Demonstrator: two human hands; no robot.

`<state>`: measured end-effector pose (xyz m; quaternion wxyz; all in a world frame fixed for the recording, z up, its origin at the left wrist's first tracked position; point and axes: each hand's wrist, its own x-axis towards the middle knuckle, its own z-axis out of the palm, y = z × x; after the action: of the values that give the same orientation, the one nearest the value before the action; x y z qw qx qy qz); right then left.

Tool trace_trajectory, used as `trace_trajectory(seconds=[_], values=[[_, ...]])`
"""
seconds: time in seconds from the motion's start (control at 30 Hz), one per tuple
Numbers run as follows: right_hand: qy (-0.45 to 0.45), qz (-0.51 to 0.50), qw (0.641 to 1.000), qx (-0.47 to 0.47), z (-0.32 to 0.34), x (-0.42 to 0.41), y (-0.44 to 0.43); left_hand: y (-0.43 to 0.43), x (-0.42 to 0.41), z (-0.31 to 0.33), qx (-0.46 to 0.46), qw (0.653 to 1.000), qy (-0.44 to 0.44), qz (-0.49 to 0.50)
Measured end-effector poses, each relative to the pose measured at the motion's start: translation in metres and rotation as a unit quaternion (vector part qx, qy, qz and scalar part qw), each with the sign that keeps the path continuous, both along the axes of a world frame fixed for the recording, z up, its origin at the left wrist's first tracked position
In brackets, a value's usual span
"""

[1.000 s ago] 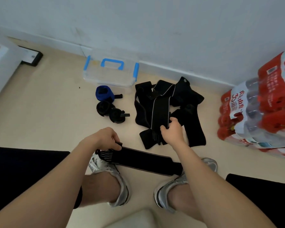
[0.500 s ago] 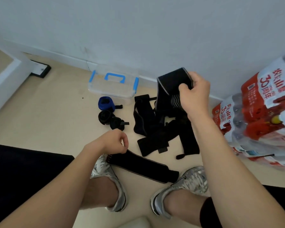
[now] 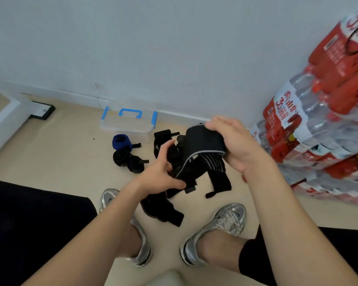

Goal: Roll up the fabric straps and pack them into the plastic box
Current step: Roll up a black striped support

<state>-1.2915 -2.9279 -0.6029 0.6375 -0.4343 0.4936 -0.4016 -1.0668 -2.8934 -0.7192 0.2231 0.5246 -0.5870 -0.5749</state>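
Observation:
My right hand (image 3: 234,145) grips the top of a black fabric strap (image 3: 203,145) with a grey edge and striped elastic, lifted above the floor. My left hand (image 3: 161,172) has spread fingers and thumb around the strap's hanging lower part. Under them lies a heap of black straps (image 3: 217,178). Another black strap (image 3: 163,211) lies flat between my shoes. A rolled blue strap (image 3: 121,142) and two rolled black straps (image 3: 128,159) sit on the floor in front of the clear plastic box (image 3: 128,122) with blue latches by the wall.
Shrink-wrapped packs of water bottles (image 3: 322,129) with red labels are stacked at the right. A black-framed plate (image 3: 42,110) lies on the floor at the left, beside a white ledge (image 3: 2,122). My two grey shoes (image 3: 217,230) stand below the straps.
My left hand let go of the flat strap by my shoes and rose to the lifted strap. My right hand lowered that strap slightly and turned it.

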Motion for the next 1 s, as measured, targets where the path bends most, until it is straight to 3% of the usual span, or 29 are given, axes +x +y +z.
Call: trace_trajectory(seconds=[0.1,0.2,0.3,0.37,0.43,0.53,0.6,0.67,0.73,0.77,0.93,0.97,1.0], values=[[-0.007,0.078,0.997,-0.011,0.003,-0.018,0.012,0.004,-0.006,0.006,-0.083,0.993,-0.044,-0.065],[-0.084,0.069,0.994,0.000,-0.001,-0.034,0.017,0.009,-0.014,0.003,-0.138,0.977,-0.131,-0.093],[-0.107,0.036,0.993,0.027,-0.009,-0.050,0.020,0.015,-0.015,-0.007,-0.146,0.968,-0.190,-0.073],[-0.138,-0.053,0.987,0.055,-0.018,-0.061,0.020,0.017,-0.008,-0.014,-0.154,0.952,-0.253,-0.074],[-0.191,-0.205,0.957,0.075,-0.030,-0.072,0.018,0.020,0.002,-0.021,-0.139,0.947,-0.284,-0.062],[-0.195,-0.325,0.918,0.117,-0.058,-0.088,0.015,0.023,0.012,-0.026,-0.094,0.963,-0.251,-0.041],[-0.081,-0.326,0.929,0.158,-0.080,-0.099,0.017,0.020,0.016,-0.025,-0.048,0.976,-0.209,-0.027],[0.168,-0.269,0.938,0.140,-0.099,-0.106,0.024,0.017,0.022,-0.021,-0.006,0.982,-0.184,-0.031],[0.401,-0.134,0.902,0.088,-0.115,-0.110,0.029,0.013,0.026,-0.015,0.013,0.983,-0.170,-0.068],[0.473,-0.062,0.875,0.082,-0.120,-0.108,0.032,0.011,0.027,-0.010,0.017,0.983,-0.161,-0.088],[0.655,0.241,0.708,0.107,-0.127,-0.069,0.035,0.005,0.025,0.023,0.072,0.977,-0.086,-0.179],[0.638,0.272,0.716,0.080,-0.123,-0.059,0.033,0.004,0.024,0.029,0.081,0.973,-0.084,-0.199],[0.582,0.281,0.762,0.051,-0.117,-0.049,0.030,0.003,0.022,0.034,0.087,0.970,-0.081,-0.214]])
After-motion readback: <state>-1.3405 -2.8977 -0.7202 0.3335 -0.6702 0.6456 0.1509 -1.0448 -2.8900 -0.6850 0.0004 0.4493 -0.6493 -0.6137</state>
